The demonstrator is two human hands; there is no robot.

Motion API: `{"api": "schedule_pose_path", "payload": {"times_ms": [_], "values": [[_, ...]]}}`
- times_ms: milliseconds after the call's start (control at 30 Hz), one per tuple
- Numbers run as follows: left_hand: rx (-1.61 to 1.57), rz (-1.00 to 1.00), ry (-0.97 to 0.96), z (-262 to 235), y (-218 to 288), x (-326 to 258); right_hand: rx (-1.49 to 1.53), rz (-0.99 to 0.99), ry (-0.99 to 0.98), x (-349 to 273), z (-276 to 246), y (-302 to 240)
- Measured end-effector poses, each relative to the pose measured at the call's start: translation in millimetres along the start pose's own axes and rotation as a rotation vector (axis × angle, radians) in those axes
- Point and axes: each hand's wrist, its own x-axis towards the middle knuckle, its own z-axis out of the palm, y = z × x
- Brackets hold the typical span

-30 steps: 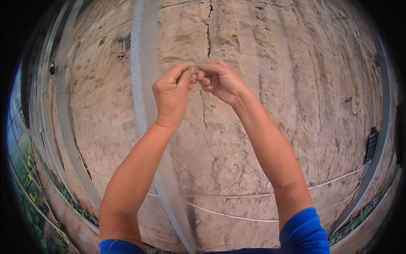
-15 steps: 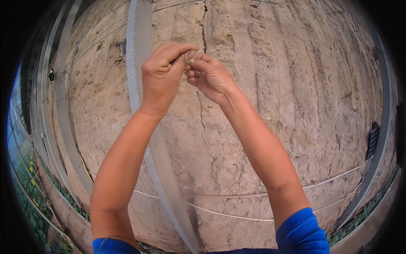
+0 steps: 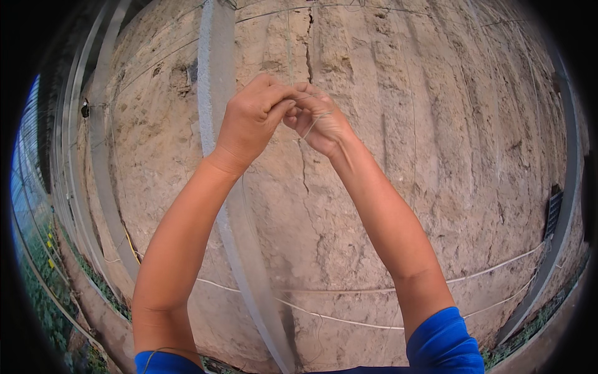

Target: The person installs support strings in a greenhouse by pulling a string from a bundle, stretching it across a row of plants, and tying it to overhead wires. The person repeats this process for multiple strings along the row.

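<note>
A thin greenish string (image 3: 289, 53) comes down from above to my raised hands, in front of the earthen wall. My left hand (image 3: 256, 118) is closed, thumb and forefinger pinched on the string. Against its fingertips, my right hand (image 3: 321, 121) is also closed on the string, with its fingers curled. A loose end of the string crosses the right palm and sticks out below the fingers. The exact grip at the fingertips is partly hidden.
Behind my left arm a grey concrete post (image 3: 218, 75) leans against the cracked earthen wall (image 3: 367, 206). Pale hoses (image 3: 349, 322) run low along the wall. A dark grid tray (image 3: 553, 212) is at the right, green plants (image 3: 47, 293) at the far left.
Earlier a small loop of string stood between my fingertips. Now the fingers overlap more closely, and the string's loose end lies across my right palm. The view has shifted slightly.
</note>
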Motion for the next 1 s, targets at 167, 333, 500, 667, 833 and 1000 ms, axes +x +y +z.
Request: {"api": "schedule_pose_path", "payload": {"times_ms": [167, 333, 500, 667, 833, 1000], "values": [[0.081, 0.082, 0.028, 9.6, -11.7, 5.0, -0.064, -0.010, 0.012, 0.5, -0.1, -1.1], [0.153, 0.157, 0.030, 22.1, -23.9, 31.5, -0.217, -0.064, 0.133, 2.6, 2.2, -4.4], [0.424, -0.216, -0.200, 25.4, -21.6, 58.3, -0.638, -0.428, 0.240, 7.9, -2.6, -5.1], [0.610, -0.344, -0.526, 12.7, 1.4, 92.6, -0.888, -0.553, 0.238, 21.3, -18.6, -9.0], [0.793, -0.077, -0.725, 2.2, 10.0, 96.1, -1.083, -0.621, 0.252, 36.5, -34.7, -12.7], [0.742, -0.035, -0.826, -4.1, 3.1, 96.7, -1.285, -0.665, 0.281, 40.0, -38.5, -8.8]]}}
